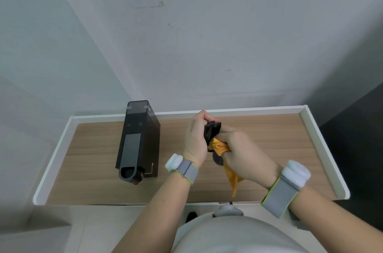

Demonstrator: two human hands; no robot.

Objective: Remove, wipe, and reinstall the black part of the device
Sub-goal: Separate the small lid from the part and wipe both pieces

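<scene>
The left hand [195, 138] has its grip closed around the black part [211, 131], holding it up above the tabletop [99, 149]. The right hand [242, 153] has its grip bunched tight on an orange cloth [220, 147] and presses the cloth against the lower end of the black part; the rest of the cloth hangs down below that grip toward the near edge. Under the two hands a small dark round thing [217, 159] shows on the wood, too hidden to tell what it is. Well to the left of the left grip the device [137, 141] stands on the tabletop, a tall dark box with a rounded opening at its near end and a small red spot below it. A raised white rim [323, 149] runs round the tabletop. Both wrists carry grey bands with white pods [173, 162].
</scene>
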